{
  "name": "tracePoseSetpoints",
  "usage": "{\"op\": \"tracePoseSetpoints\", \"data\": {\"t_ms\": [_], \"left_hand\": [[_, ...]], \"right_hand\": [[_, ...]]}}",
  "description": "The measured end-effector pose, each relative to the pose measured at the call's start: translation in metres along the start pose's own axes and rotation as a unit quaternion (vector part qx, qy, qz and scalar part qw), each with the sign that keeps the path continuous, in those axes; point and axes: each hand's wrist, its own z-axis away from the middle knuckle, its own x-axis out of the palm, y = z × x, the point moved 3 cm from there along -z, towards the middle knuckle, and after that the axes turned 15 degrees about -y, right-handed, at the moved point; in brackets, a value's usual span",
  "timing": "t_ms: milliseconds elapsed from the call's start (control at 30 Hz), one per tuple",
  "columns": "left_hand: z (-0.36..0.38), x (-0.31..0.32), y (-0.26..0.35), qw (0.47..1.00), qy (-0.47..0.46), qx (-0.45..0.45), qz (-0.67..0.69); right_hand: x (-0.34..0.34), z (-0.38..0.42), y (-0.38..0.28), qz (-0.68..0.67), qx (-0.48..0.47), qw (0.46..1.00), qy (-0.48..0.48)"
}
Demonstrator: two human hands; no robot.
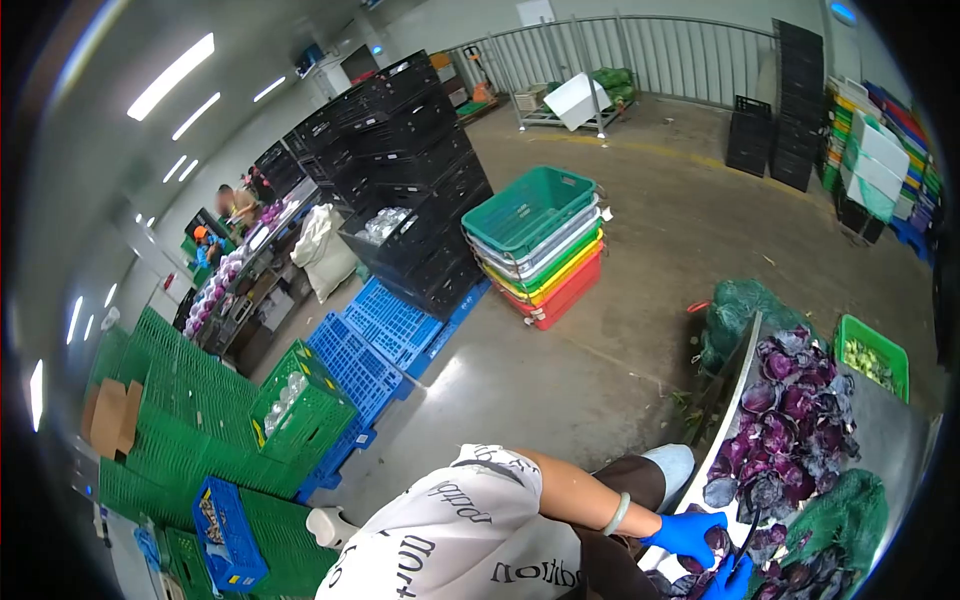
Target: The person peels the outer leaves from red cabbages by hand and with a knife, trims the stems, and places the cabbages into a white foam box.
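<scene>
The red cabbage (718, 541) lies at the near right on the steel tabletop (890, 440), beside a heap of loose purple leaves (790, 420). Beyond is concrete floor (650, 260) with stacked plastic crates (545, 245). My gloved left hand (690, 533) curls over the cabbage; my right hand (732, 580) grips a dark knife (747, 535).

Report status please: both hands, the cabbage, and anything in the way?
Left hand in blue glove, gripping a red cabbage. Right hand gloved, holding a dark knife at it. Loose purple leaves piled on the metal table beyond.
</scene>
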Motion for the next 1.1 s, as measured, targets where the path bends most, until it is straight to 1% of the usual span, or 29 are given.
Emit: {"op": "tracePoseSetpoints", "data": {"t_ms": [33, 67, 100, 133, 167, 267, 300, 400, 433, 467, 533, 567, 667, 733, 800, 867, 900, 933, 967, 1000, 1033, 1067, 1100], "left_hand": [[0.01, -0.002, 0.021, 1.0, 0.008, 0.016, 0.0], [0.025, -0.003, 0.04, 0.999, -0.041, 0.01, -0.031], [0.015, 0.003, 0.032, 0.994, -0.043, 0.071, -0.076], [0.005, 0.009, 0.023, 0.983, -0.044, 0.13, -0.122], [0.02, 0.014, 0.047, 0.989, -0.074, 0.111, -0.067], [-0.006, 0.008, 0.002, 0.997, -0.031, 0.076, 0.008], [0.005, 0.003, 0.014, 0.993, -0.056, 0.041, 0.092], [0.017, -0.003, 0.036, 0.967, -0.078, -0.008, 0.241], [0.012, -0.003, 0.033, 0.965, -0.082, 0.003, 0.248], [0.002, -0.001, 0.026, 0.965, -0.102, 0.026, 0.24], [-0.017, 0.004, 0.013, 0.962, -0.142, 0.075, 0.22], [-0.025, 0.004, 0.004, 0.981, -0.103, 0.038, 0.161], [0.003, 0.005, 0.031, 0.973, -0.095, 0.003, 0.211], [-0.026, 0.006, -0.008, 0.988, -0.07, 0.055, 0.126], [-0.005, 0.006, 0.021, 0.986, -0.097, 0.014, 0.138], [0.008, -0.003, 0.041, 0.988, -0.1, 0.061, 0.096], [-0.007, -0.008, 0.014, 0.98, -0.133, 0.087, 0.118], [0.014, -0.013, 0.044, 0.979, -0.103, 0.03, 0.175], [0.015, -0.019, 0.04, 0.986, -0.075, 0.021, 0.151], [0.012, -0.023, 0.04, 0.985, -0.104, 0.073, 0.116], [0.018, -0.026, 0.044, 0.977, -0.09, -0.003, 0.194], [0.025, -0.022, 0.062, 0.988, -0.056, -0.001, 0.145], [0.026, -0.022, 0.069, 0.992, -0.049, -0.003, 0.118]], "right_hand": [[0.005, -0.003, 0.008, -0.009, 0.01, 0.999, 0.031], [0.008, -0.012, 0.042, 0.097, -0.003, 0.991, 0.097], [0.007, -0.018, 0.053, -0.011, 0.051, 0.997, 0.048], [0.008, -0.023, 0.063, -0.12, 0.104, 0.987, -0.002], [0.018, -0.02, 0.093, 0.002, 0.021, 1.0, -0.006], [0.0, -0.016, 0.067, 0.036, 0.087, 0.995, -0.011], [-0.002, -0.019, 0.097, 0.057, 0.098, 0.994, 0.0], [-0.022, -0.005, 0.027, -0.009, 0.05, 0.994, 0.094], [-0.023, -0.001, 0.005, -0.145, 0.017, 0.986, 0.084], [-0.019, 0.002, 0.0, -0.18, 0.013, 0.981, 0.071], [-0.008, 0.005, 0.009, -0.201, 0.026, 0.979, 0.031], [-0.002, 0.003, 0.015, -0.208, 0.035, 0.977, 0.018], [0.017, -0.001, 0.043, -0.229, 0.064, 0.971, -0.003], [0.027, -0.002, 0.072, -0.252, 0.083, 0.964, -0.006], [0.039, -0.002, 0.094, -0.292, 0.097, 0.951, -0.011], [0.049, 0.005, 0.111, -0.354, 0.113, 0.929, 0.003], [0.034, 0.009, 0.063, -0.37, 0.098, 0.922, 0.054], [0.028, 0.014, 0.057, -0.406, 0.104, 0.906, 0.054], [0.02, 0.018, 0.051, -0.44, 0.11, 0.889, 0.056], [0.012, 0.024, 0.041, -0.374, 0.065, 0.923, 0.067], [0.003, 0.031, 0.033, -0.305, 0.022, 0.948, 0.086], [0.001, 0.042, 0.03, -0.223, -0.01, 0.971, 0.089], [-0.006, 0.041, 0.012, -0.154, -0.053, 0.982, 0.1]]}}
